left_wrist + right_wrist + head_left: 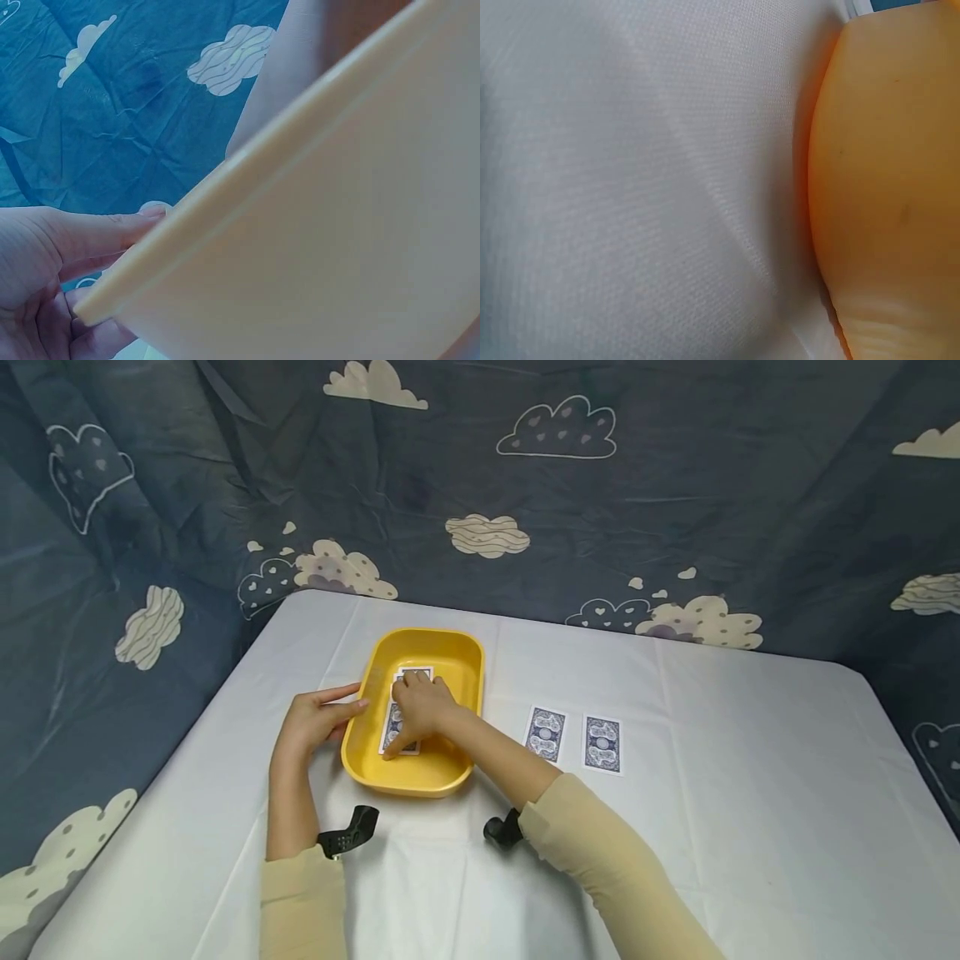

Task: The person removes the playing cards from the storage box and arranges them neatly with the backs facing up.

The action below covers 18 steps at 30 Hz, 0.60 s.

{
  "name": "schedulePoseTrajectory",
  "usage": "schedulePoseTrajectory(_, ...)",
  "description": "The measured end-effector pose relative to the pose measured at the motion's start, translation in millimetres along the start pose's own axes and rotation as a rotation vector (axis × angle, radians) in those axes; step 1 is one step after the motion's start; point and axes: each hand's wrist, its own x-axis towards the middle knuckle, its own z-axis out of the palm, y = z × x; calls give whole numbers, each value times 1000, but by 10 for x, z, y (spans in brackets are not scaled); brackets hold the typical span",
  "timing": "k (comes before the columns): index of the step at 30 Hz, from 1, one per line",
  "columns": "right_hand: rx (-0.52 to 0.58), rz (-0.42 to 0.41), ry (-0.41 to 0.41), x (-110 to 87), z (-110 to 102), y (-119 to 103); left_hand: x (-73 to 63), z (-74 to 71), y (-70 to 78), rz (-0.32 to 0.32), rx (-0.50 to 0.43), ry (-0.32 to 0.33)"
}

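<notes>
So the left hand (318, 720) has the left rim of the yellow tray (444, 777) pinched between thumb and fingers, while the right hand (422, 703) reaches down inside and grips a blue-backed card (394, 720) endwise, thumb at the near end and fingertips at the far one. That card's lying in the tray overlapping another card (424, 672), which pokes out past its far end. Two more face-down cards (602, 744) sit side by side, a bit apart, on the white-covered bench (750, 777) right of the tray.
</notes>
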Motion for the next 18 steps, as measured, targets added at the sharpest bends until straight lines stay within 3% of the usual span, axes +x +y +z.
schedulePoseTrajectory(6,58,-46,62,-86,-76,59,1,16,5,-5,-6,-12)
schedulePoseTrajectory(11,153,-64,149,-215,-290,146,-2,-5,5,-18,-9,-11)
schedulePoseTrajectory(18,148,-35,245,-466,-583,353,9,-11,10,-13,4,-8)
